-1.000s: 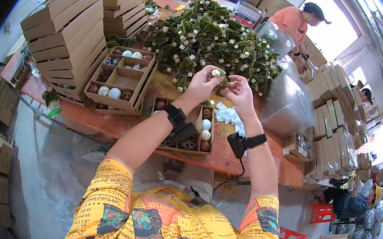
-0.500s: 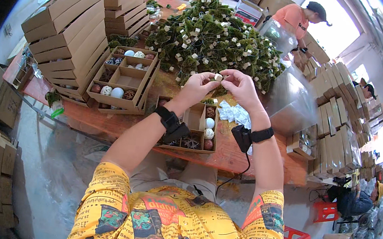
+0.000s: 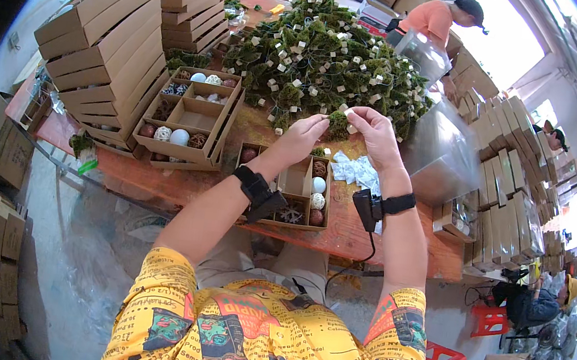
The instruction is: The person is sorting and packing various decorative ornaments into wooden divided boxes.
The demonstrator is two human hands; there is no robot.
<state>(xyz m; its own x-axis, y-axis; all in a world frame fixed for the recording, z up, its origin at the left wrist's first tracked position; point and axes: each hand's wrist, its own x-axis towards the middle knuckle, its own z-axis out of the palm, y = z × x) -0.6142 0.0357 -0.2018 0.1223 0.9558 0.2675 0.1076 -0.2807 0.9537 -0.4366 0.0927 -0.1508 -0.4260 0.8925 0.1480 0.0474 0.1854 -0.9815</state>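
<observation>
My left hand (image 3: 302, 139) and my right hand (image 3: 379, 135) are raised over the table, fingers pinched and a small gap between them. A green moss tuft (image 3: 338, 127) with a small pale cube (image 3: 343, 108) is at my right fingertips. What my left fingertips pinch is too small to make out. Below my hands lies a divided cardboard box (image 3: 294, 177) with balls and twig ornaments in some compartments. Just beyond my hands rises a big heap of moss tufts (image 3: 316, 62) with pale cubes and thin strings.
White packets (image 3: 355, 171) lie right of the box. Another divided box (image 3: 195, 121) and tall stacked cardboard trays (image 3: 107, 53) stand left. A clear plastic-looking sheet or cover (image 3: 441, 151) is at right. A co-worker in orange (image 3: 431, 22) stands beyond it, near stacked boxes (image 3: 509, 177).
My hands have moved apart, the right one shifting right. The cube was between both hands' fingertips; now it is by the right, and the moss tuft shows between them. The co-worker's arm has moved.
</observation>
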